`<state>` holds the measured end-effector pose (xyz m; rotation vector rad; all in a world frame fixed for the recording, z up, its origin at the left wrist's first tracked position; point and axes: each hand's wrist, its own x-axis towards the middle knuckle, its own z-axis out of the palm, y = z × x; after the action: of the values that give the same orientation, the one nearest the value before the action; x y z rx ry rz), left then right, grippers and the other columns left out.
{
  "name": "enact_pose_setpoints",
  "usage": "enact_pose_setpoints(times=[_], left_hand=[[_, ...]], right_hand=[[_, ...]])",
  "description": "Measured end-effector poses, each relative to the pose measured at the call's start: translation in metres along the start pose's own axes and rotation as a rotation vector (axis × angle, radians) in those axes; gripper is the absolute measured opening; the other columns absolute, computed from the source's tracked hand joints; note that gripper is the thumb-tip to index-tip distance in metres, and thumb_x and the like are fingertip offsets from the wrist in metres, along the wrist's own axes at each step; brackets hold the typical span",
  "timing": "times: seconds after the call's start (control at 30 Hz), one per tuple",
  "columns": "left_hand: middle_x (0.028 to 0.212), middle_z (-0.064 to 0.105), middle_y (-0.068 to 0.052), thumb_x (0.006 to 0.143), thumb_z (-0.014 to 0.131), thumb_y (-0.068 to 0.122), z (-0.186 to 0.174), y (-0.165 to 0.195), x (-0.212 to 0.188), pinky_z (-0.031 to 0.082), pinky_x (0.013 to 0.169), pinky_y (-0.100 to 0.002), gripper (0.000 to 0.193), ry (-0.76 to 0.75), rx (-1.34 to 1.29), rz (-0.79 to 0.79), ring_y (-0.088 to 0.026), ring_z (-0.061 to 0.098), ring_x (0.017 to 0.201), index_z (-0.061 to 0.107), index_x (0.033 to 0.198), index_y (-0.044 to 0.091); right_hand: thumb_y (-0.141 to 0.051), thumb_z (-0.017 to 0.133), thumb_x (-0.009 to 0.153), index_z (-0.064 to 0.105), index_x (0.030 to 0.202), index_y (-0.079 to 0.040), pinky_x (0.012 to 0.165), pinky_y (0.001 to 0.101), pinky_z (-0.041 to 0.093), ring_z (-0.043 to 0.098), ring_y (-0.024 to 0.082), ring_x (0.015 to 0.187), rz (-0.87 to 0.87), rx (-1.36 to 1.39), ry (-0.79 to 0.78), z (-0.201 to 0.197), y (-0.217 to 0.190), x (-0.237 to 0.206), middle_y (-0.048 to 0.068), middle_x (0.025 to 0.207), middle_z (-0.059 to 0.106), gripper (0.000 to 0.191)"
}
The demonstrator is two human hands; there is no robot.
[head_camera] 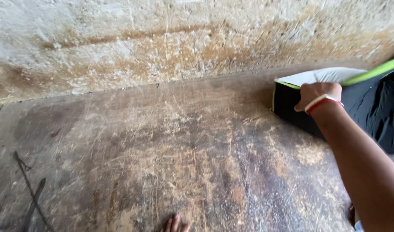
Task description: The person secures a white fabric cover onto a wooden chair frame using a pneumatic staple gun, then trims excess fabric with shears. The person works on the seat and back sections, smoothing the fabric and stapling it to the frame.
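Observation:
My right hand [317, 95] reaches to the far right of a worn, scratched wooden tabletop [171, 150]. Its fingers curl over the near corner of a black fabric piece [377, 111] that has a lime-green trim and a white lining [321, 76] on top. A red and white thread band sits on that wrist. Only a few fingertips of my left hand [175, 224] show at the bottom edge, resting on the wood; the rest of that hand is out of view.
A rough, stained plaster wall [162, 38] rises directly behind the tabletop. A thin dark thread [30, 191] lies on the wood at the lower left. The black fabric runs off the right edge.

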<state>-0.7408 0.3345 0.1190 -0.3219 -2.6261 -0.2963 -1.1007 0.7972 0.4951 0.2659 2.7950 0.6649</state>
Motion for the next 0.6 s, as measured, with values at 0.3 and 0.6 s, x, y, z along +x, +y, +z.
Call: enact_pose_setpoints(times=[0.3, 0.6], left_hand=[[0.169, 0.014, -0.017, 0.093, 0.043, 0.063, -0.142, 0.061, 0.066, 0.007, 0.121, -0.054, 0.075, -0.703, -0.007, -0.237, -0.035, 0.015, 0.154, 0.035, 0.154, 0.02], [0.141, 0.053, -0.018, 0.089, 0.06, 0.032, -0.167, 0.054, 0.036, 0.026, 0.123, -0.05, 0.048, -0.449, -0.286, -0.084, -0.036, 0.042, 0.14, 0.06, 0.131, 0.009]], right_hand=[[-0.026, 0.048, 0.108, 0.063, 0.135, -0.05, 0.053, 0.0387, 0.06, 0.073, 0.019, 0.059, -0.077, 0.374, 0.131, 0.109, -0.072, -0.293, -0.002, 0.09, 0.076, 0.039], [-0.022, 0.073, 0.074, 0.075, 0.117, -0.04, 0.059, 0.0432, 0.059, 0.074, 0.026, 0.069, -0.079, 0.86, 0.178, 0.123, -0.186, -0.621, -0.004, 0.089, 0.077, 0.047]])
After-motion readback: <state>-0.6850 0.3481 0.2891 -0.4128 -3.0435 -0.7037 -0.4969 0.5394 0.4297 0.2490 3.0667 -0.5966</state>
